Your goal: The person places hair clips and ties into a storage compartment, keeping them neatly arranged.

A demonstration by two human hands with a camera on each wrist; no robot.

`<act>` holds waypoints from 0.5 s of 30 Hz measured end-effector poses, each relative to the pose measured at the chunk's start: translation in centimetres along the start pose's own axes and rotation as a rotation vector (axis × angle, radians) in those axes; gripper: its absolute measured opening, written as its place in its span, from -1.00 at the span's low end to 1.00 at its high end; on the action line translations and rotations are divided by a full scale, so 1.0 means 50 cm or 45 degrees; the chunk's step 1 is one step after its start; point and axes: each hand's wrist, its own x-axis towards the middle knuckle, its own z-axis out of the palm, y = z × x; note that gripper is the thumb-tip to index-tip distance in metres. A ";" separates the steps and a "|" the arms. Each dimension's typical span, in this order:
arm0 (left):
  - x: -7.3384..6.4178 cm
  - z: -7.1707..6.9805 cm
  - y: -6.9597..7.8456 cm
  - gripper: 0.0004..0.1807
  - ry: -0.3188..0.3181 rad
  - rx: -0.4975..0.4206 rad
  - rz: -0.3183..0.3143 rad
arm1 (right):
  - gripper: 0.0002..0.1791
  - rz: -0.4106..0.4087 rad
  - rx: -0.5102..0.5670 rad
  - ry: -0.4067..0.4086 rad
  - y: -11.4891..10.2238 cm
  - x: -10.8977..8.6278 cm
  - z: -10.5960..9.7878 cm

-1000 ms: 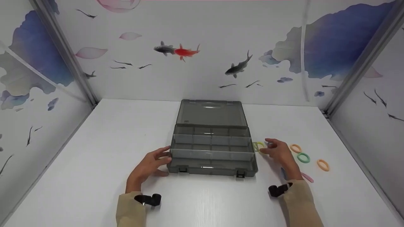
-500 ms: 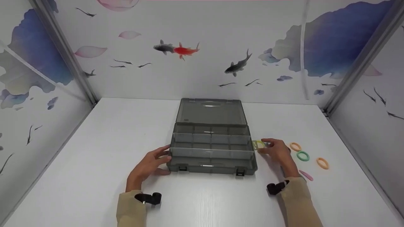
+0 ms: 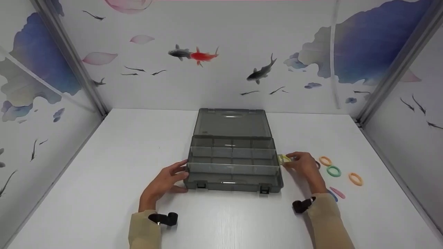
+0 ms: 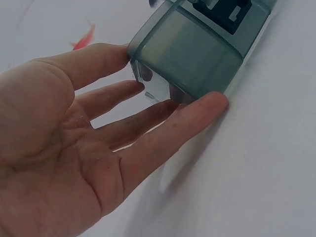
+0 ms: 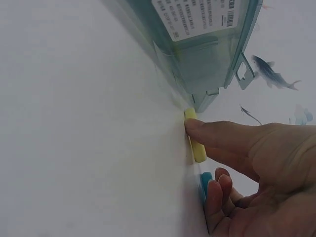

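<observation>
A grey see-through compartment box stands mid-table, its lid folded back behind it. At its left side is my left hand; the left wrist view shows loosely spread fingers touching the box corner. My right hand is low beside the box's right wall. It pinches a yellow hair tie, the thumb on the near side and the index finger beyond. The other fingers are curled beside a blue hair tie on the table, which they partly hide.
Right of my right hand lie two orange hair ties and a green one. Pink and blue hair ties lie by the right sleeve. Printed wall panels enclose the white table at the back and sides.
The right hand has shifted slightly left, its index finger and thumb closing on the yellow hair tie. The left hand has stayed at the box's left side.
</observation>
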 end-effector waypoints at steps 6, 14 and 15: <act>0.001 0.002 -0.002 -0.29 0.014 0.023 -0.007 | -0.54 -0.007 -0.019 0.020 0.000 0.001 0.003; 0.000 0.001 0.002 -0.28 -0.003 0.036 0.003 | -0.53 0.001 0.040 0.039 0.004 0.008 -0.004; 0.000 0.000 0.002 -0.28 0.001 0.032 -0.001 | -0.53 -0.001 0.050 0.040 0.003 0.008 -0.006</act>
